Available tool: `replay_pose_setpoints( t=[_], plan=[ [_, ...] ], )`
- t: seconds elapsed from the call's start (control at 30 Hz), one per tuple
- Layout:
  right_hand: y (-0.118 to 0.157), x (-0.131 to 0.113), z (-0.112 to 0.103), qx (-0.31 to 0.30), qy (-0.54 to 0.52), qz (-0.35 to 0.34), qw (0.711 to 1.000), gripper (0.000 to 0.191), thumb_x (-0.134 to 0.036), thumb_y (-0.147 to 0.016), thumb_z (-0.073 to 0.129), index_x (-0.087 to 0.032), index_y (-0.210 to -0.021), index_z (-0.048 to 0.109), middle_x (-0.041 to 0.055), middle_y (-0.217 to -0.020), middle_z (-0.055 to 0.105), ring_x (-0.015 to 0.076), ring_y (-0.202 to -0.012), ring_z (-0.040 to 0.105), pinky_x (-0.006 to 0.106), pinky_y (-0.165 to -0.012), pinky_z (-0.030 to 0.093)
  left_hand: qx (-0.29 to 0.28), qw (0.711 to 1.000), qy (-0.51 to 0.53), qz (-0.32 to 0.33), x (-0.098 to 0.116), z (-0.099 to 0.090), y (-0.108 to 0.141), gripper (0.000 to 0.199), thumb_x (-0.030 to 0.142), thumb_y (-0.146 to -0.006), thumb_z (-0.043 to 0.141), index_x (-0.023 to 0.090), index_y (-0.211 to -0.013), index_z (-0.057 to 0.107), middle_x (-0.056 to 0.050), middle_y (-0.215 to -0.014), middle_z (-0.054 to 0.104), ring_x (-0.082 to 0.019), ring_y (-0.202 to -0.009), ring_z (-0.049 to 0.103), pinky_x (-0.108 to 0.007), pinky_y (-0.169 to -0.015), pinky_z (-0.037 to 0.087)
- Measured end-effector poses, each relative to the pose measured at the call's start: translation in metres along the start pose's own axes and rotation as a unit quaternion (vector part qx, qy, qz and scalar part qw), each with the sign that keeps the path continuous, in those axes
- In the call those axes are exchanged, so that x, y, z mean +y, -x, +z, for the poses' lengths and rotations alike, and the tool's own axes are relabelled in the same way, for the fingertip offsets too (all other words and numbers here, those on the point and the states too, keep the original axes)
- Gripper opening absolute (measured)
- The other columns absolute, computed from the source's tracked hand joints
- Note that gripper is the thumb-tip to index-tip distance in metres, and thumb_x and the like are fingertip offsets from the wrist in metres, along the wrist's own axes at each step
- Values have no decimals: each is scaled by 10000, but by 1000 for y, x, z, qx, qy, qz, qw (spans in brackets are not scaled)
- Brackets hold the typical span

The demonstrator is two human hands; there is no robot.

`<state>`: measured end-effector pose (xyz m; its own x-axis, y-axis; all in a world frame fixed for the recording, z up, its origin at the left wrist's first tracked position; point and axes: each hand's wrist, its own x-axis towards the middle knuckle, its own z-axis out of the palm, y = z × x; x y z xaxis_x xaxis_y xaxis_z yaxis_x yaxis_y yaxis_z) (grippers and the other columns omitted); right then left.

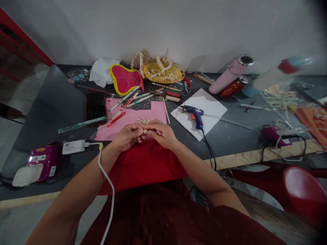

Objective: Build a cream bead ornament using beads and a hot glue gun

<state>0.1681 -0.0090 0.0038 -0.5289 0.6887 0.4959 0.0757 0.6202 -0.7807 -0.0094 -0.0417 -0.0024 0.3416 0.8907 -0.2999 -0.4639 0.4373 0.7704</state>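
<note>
My left hand (129, 136) and my right hand (161, 133) meet at the table's near edge, their fingertips pinched around a small pale wooden piece (144, 131). Just beyond them, a pile of small pale pieces (142, 121) lies on a pink sheet (158, 111). A red cloth (150, 161) hangs beneath my hands. To the right, a blue glue gun (196, 116) rests on a white square board (213, 102). Wrapped sticks (124, 105) lie across the left part of the pink sheet.
Behind stand a yellow wicker basket (163, 80) and a pink-and-yellow shape (125, 80). A phone (95, 108) and white adapter (73, 147) are left, with a cable over my left forearm. A pink flask (228, 76) and red can (233, 87) are at the right.
</note>
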Motion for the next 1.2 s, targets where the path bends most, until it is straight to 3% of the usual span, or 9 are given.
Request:
replay_pose_setpoints(
  t=[0.47, 0.7, 0.8, 1.0, 1.2],
  plan=[
    [0, 1, 1, 4, -21, 5, 1000, 162, -202, -859, 564, -221, -985, 664, 37, -873, 659, 126, -848, 610, 304, -784, 508, -1, 1000, -12, -6, -1, -1, -1, 260, 287, -617, 790, 92, -650, 620, -25, -575, 626, -52, -451, 526, -152, -449, 436],
    [1, 0, -1, -28, -16, 24, 999, 284, -250, -856, 571, -225, -1137, 598, 56, -979, 658, 144, -904, 601, 328, -820, 493, 16, 1000, -4, 17, 0, 1, -1, 263, 283, -603, 799, 101, -669, 622, -7, -577, 610, -53, -466, 534, -140, -450, 429],
    [1, 0, 0, -30, -5, 34, 999, 295, -272, -826, 617, -216, -1115, 603, 57, -981, 660, 142, -901, 604, 322, -828, 488, 19, 1000, -4, 19, 0, 1, -2, 271, 285, -595, 802, 103, -636, 605, 3, -561, 595, -48, -455, 518, -142, -449, 424],
    [2, 3, 1, -3, 16, 29, 999, 169, -251, -835, 604, -203, -994, 633, 38, -886, 664, 129, -836, 610, 298, -778, 499, 20, 1000, -18, 12, -1, 0, -1, 257, 278, -626, 783, 90, -756, 665, -16, -626, 623, -42, -473, 519, -146, -470, 431],
    [3, 6, 1, -2, 33, 11, 999, 174, -223, -852, 572, -205, -1015, 630, 46, -905, 656, 133, -857, 611, 308, -789, 505, 15, 999, -25, 16, -3, -3, -2, 250, 272, -693, 735, 92, -857, 681, -47, -701, 653, -58, -522, 540, -164, -499, 440]
  ],
)
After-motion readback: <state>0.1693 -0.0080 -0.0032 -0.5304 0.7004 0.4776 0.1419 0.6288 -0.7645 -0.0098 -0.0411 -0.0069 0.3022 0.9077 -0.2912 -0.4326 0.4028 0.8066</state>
